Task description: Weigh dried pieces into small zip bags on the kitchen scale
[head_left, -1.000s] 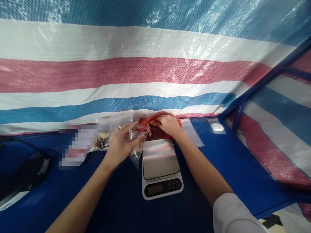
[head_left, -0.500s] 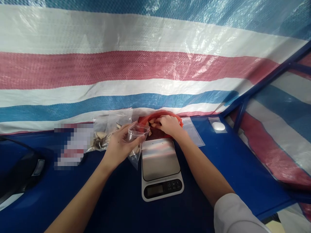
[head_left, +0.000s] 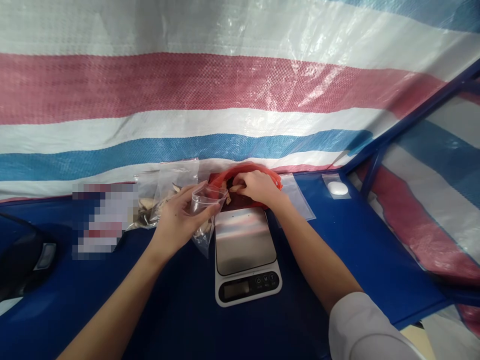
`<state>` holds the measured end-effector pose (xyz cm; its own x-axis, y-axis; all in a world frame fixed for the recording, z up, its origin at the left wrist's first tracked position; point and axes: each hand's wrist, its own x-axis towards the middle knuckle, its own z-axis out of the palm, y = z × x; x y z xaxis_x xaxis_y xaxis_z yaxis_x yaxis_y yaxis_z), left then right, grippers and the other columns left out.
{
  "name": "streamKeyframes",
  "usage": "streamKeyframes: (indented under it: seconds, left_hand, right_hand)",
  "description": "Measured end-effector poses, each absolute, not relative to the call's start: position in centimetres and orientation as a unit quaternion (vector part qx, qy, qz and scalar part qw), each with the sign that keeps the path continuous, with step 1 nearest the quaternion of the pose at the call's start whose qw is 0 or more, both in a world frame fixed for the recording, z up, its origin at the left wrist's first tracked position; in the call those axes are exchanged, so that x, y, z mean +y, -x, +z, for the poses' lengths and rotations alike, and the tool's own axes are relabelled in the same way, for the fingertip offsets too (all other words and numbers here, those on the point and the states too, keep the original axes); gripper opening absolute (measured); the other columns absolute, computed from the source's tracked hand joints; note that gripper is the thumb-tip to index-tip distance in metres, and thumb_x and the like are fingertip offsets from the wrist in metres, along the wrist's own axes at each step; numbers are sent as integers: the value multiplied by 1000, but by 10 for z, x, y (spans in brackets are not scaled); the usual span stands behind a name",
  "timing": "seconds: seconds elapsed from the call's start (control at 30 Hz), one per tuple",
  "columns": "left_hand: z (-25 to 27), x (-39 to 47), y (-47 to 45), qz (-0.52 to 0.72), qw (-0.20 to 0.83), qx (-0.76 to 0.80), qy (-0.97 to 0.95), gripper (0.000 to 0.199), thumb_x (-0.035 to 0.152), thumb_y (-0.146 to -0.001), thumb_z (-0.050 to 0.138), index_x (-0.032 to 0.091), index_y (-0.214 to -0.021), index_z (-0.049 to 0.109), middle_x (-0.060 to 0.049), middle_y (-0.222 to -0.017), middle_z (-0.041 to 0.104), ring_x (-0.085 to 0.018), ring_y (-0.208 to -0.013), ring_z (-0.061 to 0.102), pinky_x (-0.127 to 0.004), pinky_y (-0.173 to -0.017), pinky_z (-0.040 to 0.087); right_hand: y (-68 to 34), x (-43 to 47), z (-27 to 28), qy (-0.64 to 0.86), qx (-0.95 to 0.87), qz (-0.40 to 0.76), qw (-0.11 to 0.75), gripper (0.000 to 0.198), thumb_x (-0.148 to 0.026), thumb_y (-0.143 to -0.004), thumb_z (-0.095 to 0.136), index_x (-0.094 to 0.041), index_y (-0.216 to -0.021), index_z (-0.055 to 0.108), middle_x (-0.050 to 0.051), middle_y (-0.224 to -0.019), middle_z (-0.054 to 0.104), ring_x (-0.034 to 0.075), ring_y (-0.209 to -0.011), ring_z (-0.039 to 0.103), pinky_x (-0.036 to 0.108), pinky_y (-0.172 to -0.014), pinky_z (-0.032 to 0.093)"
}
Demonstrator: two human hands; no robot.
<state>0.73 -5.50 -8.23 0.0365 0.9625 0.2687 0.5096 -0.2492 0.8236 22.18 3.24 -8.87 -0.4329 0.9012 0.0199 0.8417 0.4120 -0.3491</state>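
My left hand [head_left: 174, 220] grips a small clear zip bag [head_left: 205, 240] by its mouth, which is spread apart. Pale pieces lie in the bottom of that bag. To its right is a red plastic bag [head_left: 249, 168] with tan dried slices [head_left: 228, 198] inside. My right hand [head_left: 258, 187] reaches into the red bag, its fingertips pinched on a tan slice near the clear bag's mouth. Just in front of the red bag stands a kitchen scale [head_left: 245, 242] with a bare metal plate; its display looks dark.
Left of my left hand lie clear bags of dried slices [head_left: 146, 204]. A flat clear bag [head_left: 298, 200] lies right of the red bag, and a bag with a white oval object [head_left: 337, 188] farther right. Striped sheeting [head_left: 210, 85] hangs behind the blue table [head_left: 367, 260].
The whole view has shifted slightly, so things sit a little higher and more to the left. My right hand has come slightly closer to the clear bag's mouth with the tan slice.
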Motion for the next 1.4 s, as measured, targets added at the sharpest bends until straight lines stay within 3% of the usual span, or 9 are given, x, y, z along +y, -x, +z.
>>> streamKeyframes:
  seconds: [0.23,0.47,0.67,0.8,0.93,1.13,1.4]
  left_hand:
    - [-83,-54,-7,426,260,538,-679,56,56,-78,77,22,-122,70,-8,-116,73,-30,-105,70,-46,-99,56]
    - [-83,-56,-12,427,230,507,-712,50,49,-80,77,25,-124,70,-8,-114,74,-30,-105,69,-47,-95,57]
    - [-83,-61,-20,421,252,484,-725,51,45,-80,77,24,-127,69,-8,-117,72,-27,-103,68,-43,-93,58]
    - [-82,-62,-23,422,253,455,-742,40,40,-81,75,22,-117,72,-8,-112,72,-25,-100,67,-42,-94,55]
    - [-80,-63,-23,410,249,455,-750,31,39,-83,73,22,-108,73,-6,-104,72,-22,-91,65,-37,-85,54]
    - [-78,-62,-23,420,245,448,-750,24,35,-83,73,22,-103,74,-4,-98,70,-21,-89,64,-34,-82,53]
    - [-82,-61,-23,429,263,456,-734,38,42,-82,75,20,-112,73,-8,-111,72,-24,-101,66,-41,-93,55]
  right_hand:
    - [-238,32,-75,433,-836,271,202,14,-27,-89,66,-21,-93,78,2,-95,79,16,-84,69,29,-80,50]
    - [-251,14,-42,338,-791,409,304,14,-30,-84,73,-17,-90,76,4,-94,78,17,-86,71,31,-80,55]
    - [-235,-12,-20,301,-851,341,263,9,-25,-90,69,-20,-92,77,1,-92,77,13,-80,68,26,-75,49]
    - [-223,-20,-18,314,-882,270,225,8,-22,-90,69,-22,-89,77,-3,-87,75,11,-74,64,25,-69,43]
    - [-218,-22,-20,317,-893,245,205,12,-18,-89,68,-25,-90,77,-3,-90,76,12,-76,65,26,-70,44]
    - [-216,-25,-18,322,-884,267,207,20,-17,-90,66,-31,-96,78,-6,-96,77,14,-82,68,25,-73,49]
    - [-227,-21,-21,271,-852,353,276,16,-25,-91,69,-18,-102,79,2,-98,78,13,-84,70,25,-76,51]
